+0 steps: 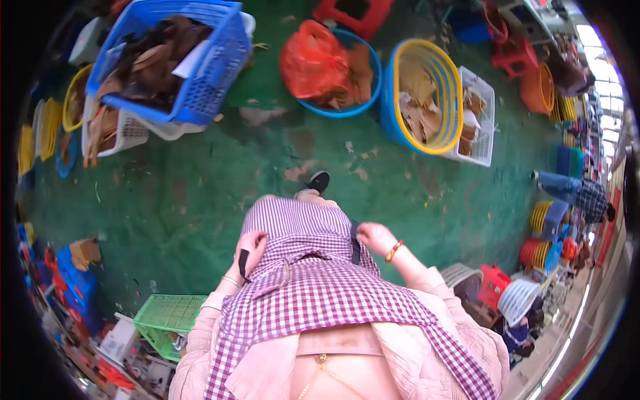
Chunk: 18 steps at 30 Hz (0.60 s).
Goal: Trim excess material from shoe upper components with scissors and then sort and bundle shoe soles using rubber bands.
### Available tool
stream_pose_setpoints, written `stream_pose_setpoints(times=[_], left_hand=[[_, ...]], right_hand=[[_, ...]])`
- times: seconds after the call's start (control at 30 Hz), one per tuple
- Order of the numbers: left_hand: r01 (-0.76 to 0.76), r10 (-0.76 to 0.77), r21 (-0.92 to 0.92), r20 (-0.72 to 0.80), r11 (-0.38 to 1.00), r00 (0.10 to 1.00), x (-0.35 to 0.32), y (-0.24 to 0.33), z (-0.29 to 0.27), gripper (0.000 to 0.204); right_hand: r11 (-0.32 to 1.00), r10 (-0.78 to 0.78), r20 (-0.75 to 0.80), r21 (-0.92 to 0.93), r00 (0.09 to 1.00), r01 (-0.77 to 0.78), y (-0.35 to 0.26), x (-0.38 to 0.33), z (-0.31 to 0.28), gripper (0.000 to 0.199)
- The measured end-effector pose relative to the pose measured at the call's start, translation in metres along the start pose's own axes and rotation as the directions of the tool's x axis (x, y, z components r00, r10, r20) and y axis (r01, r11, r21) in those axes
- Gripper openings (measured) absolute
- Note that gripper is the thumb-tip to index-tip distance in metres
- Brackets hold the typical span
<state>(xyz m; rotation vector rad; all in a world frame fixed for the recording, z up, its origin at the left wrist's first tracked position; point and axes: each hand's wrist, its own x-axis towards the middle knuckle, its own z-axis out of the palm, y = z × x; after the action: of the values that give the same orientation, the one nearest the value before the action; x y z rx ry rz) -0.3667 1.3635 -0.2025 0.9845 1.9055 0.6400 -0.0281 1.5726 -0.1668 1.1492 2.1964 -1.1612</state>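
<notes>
My left hand (255, 245) is by the left side of the purple-and-white checked apron (320, 287), its fingers curled in. A black band (243, 260) lies along that hand near the wrist. At the apron's right side hangs my right hand (377, 239), loosely closed, with a red-and-gold bracelet (395, 251) on the wrist. Close to its fingertips a dark strip (355, 243) runs down the apron's edge. What either hand holds, if anything, is hidden. One black shoe (320, 181) shows ahead on the green floor (200, 200).
Ahead on the left, a blue crate (227, 63) of brown pieces rests on white baskets. A blue tub (377, 83) with a red plastic bag (313, 60), a yellow-rimmed basket (455, 93) and a white crate (490, 127) stand ahead. A green crate (167, 313) is behind left; a person (590, 200) is far right.
</notes>
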Motion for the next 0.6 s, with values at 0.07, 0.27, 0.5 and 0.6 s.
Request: stream_pose_setpoints(times=[0.07, 0.27, 0.5, 0.6], left_hand=[[0.144, -0.138, -0.113, 0.062, 0.983, 0.989, 0.056, 0.029, 0.009, 0.018], [0.227, -0.199, -0.128, 0.195, 0.966, 0.960, 0.234, 0.102, 0.051, 0.019], [-0.045, 0.023, 0.125, 0.168, 0.991, 0.986, 0.376, 0.106, 0.129, 0.018], [0.001, -0.035, 0.184, 0.184, 0.983, 0.982, 0.398, 0.113, 0.140, 0.016]], right_hand=[[0.997, 0.066, 0.003, -0.033, 0.998, -0.066, 0.024, 0.022, -0.038, 0.020], [0.953, 0.193, -0.069, 0.249, 0.979, -0.171, 0.098, 0.103, -0.113, 0.022], [0.890, 0.258, 0.011, 0.386, 0.966, -0.242, 0.200, 0.278, -0.151, 0.022], [0.830, 0.271, -0.105, 0.529, 0.957, -0.177, 0.261, 0.371, -0.140, 0.022]])
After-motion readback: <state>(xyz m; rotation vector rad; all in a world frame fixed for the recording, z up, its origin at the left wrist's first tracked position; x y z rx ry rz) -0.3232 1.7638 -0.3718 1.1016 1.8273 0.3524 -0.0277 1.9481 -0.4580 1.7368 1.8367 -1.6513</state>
